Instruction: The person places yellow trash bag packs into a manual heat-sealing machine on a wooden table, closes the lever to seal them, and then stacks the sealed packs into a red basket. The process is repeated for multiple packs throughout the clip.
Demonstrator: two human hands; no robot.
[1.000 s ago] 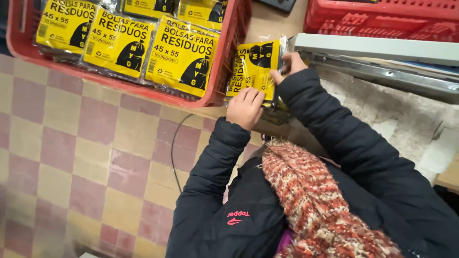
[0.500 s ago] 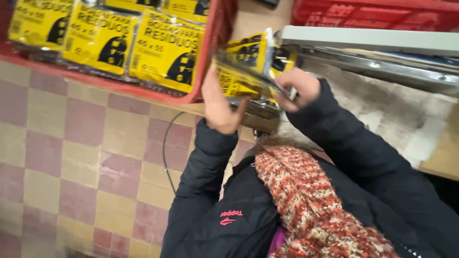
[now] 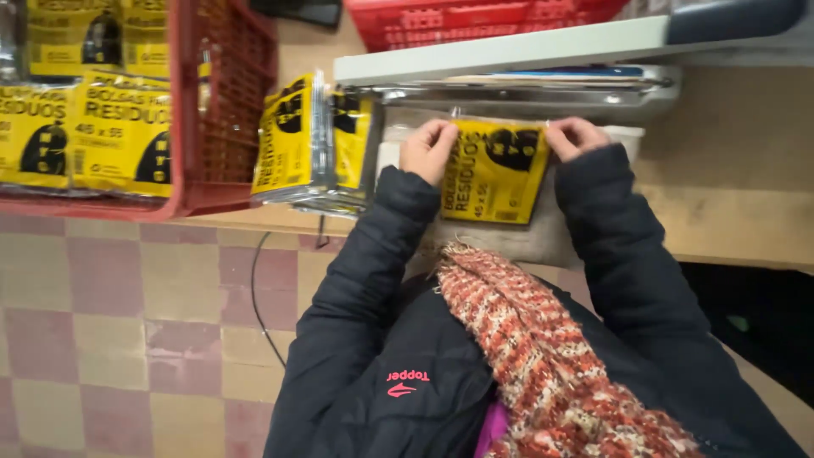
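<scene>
Both hands pinch one yellow bag packet (image 3: 494, 174): left hand (image 3: 426, 149) on its left edge, right hand (image 3: 573, 137) on the far right corner. It's flat under the metal shelf (image 3: 543, 85), right of a packet stack (image 3: 315, 144) beside the red crate (image 3: 222, 102).

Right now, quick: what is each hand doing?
Left hand: closed, pinching the left top corner of the yellow packet.
Right hand: closed, pinching the same packet's right top corner.
</scene>
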